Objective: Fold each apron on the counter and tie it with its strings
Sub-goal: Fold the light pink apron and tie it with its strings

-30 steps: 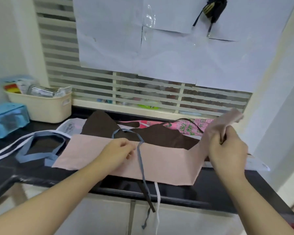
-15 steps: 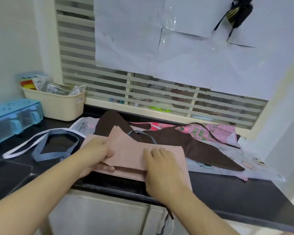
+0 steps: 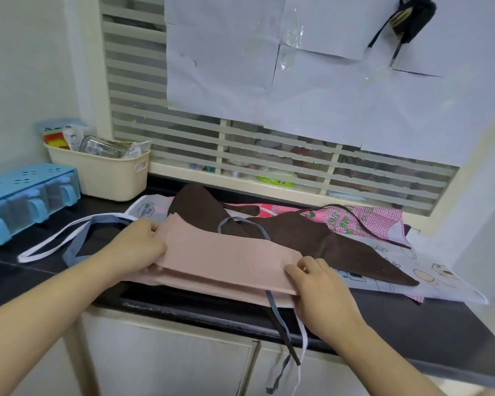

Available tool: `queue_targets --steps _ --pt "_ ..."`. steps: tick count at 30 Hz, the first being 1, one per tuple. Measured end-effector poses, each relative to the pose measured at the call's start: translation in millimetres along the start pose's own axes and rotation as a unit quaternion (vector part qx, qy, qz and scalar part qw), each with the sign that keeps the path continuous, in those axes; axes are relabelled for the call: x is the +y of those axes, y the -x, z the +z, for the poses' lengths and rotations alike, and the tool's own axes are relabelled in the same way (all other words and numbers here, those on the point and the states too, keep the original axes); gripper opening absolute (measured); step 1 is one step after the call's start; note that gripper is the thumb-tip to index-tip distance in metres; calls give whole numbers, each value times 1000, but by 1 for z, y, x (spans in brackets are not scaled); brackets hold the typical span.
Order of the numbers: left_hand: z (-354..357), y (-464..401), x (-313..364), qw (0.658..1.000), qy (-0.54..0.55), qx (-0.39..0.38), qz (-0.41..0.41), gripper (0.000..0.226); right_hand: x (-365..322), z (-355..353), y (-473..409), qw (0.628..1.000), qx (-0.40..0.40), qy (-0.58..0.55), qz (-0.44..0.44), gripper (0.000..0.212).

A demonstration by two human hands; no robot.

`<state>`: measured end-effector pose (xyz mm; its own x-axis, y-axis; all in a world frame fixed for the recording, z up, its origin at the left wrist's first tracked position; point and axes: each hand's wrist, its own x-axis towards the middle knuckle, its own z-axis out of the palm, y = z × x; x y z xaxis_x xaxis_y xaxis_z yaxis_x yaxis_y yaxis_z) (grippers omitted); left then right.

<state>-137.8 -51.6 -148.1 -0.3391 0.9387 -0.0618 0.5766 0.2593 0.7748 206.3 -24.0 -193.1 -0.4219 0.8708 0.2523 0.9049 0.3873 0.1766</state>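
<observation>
A pink apron (image 3: 226, 258) lies folded in layers near the front edge of the black counter (image 3: 412, 318). My left hand (image 3: 135, 247) grips its left end, fingers tucked around the layers. My right hand (image 3: 317, 284) holds its right front corner. Blue-grey strings (image 3: 272, 302) trail from the fold and hang over the counter edge with a white string (image 3: 303, 342) and a dark one. A blue-grey neck loop (image 3: 77, 247) lies to the left. Behind lie a brown apron (image 3: 312, 241), a pink checked apron (image 3: 363, 221) and a white printed apron (image 3: 429, 275).
A cream basket (image 3: 109, 178) with packets stands at the back left, next to a blue container set (image 3: 23, 195). A white strap (image 3: 57, 241) loops across the left counter. Louvred window with taped paper sheets rises behind. Cabinet doors (image 3: 169, 364) are below the counter.
My right hand brought the apron's right end over to the left, folding it onto itself. It now sits at the right corner and the left hand grips the left end. The camera view shifted left.
</observation>
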Motion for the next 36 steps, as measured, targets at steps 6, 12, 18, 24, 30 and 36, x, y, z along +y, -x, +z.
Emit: queue_targets --steps 6,12,18,24,30,36 --pt "23 4 -17 932 -347 81 70 50 0 -14 0 977 -145 -158 13 74" --pt "71 1 -2 918 -286 -8 274 54 -22 -14 -32 946 -38 -317 49 51" --pt "80 -12 -26 907 -380 -109 146 75 -14 33 -21 972 -161 -162 55 61" --pt "77 -8 -28 905 -389 -109 131 100 12 37 -11 959 -123 -189 170 71" --pt "76 -5 -22 908 -384 -112 124 109 9 19 -11 915 -45 -301 265 19" --pt "84 2 -15 911 -377 -101 132 107 4 -2 -23 835 -50 -445 319 27"
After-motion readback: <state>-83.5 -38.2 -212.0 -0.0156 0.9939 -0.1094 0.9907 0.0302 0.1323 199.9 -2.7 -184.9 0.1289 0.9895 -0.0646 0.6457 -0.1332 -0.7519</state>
